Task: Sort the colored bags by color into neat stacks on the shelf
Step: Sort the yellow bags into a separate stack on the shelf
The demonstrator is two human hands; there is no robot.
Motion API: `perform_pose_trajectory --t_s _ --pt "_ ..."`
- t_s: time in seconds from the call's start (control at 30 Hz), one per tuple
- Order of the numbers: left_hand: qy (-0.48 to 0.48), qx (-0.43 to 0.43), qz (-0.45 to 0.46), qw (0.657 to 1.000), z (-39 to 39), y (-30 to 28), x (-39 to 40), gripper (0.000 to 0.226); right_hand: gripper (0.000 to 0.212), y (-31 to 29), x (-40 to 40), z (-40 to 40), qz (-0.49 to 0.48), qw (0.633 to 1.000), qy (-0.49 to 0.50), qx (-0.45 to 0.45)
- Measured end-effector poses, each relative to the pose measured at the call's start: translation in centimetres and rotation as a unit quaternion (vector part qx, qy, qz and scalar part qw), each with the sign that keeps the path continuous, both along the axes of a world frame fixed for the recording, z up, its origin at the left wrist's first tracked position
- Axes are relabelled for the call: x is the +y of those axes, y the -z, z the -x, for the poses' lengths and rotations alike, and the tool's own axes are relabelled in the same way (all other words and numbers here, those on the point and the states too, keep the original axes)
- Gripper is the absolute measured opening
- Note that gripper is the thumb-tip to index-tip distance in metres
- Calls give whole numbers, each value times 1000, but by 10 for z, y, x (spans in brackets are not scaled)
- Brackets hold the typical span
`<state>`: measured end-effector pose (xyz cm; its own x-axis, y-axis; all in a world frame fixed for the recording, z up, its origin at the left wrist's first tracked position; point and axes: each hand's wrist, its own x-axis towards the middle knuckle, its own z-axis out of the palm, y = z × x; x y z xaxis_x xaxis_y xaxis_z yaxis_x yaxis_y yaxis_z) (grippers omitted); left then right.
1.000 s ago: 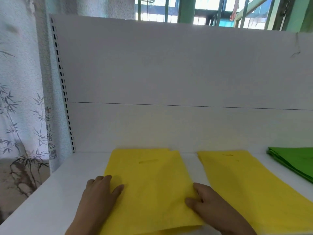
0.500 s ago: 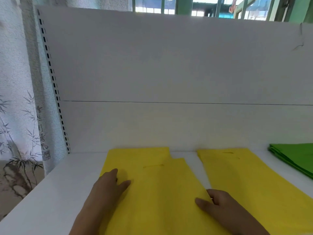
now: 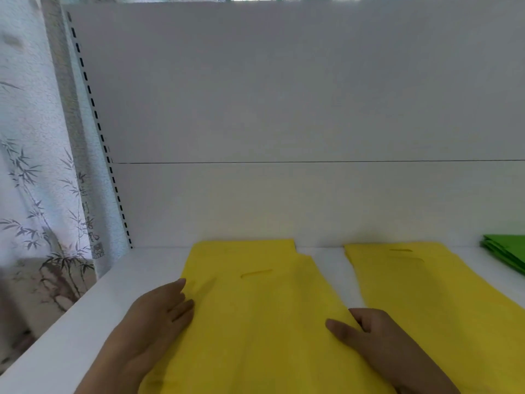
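Squaring up the yellow pile on the white shelf (image 3: 71, 331).

The top yellow bag (image 3: 255, 322) lies between my hands, long axis near to far, handle slot far, skewed right of the bag beneath. My left hand (image 3: 153, 322) presses flat; my right hand (image 3: 369, 334) pinches its right edge.

left stack (image 3: 255, 308) | middle stack (image 3: 426, 294) | right stack (image 3: 508, 251) | all on shelf (image 3: 85, 322)
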<state>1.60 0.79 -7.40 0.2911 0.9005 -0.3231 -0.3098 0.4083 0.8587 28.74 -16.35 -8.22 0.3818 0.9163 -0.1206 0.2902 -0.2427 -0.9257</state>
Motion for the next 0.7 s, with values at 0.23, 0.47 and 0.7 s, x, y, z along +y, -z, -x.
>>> perform_pose_trajectory --t_s 0.23,0.47,0.7 --pt "112 123 -44 985 -8 -14 6 21 66 0 -8 -4 3 999 18 -36" --pt "170 285 -206 921 -33 -17 -6 7 23 1 -26 4 16 996 37 -76" --pt "111 242 -301 916 -45 -12 -10 16 57 -2 -52 25 -7 985 90 -146"
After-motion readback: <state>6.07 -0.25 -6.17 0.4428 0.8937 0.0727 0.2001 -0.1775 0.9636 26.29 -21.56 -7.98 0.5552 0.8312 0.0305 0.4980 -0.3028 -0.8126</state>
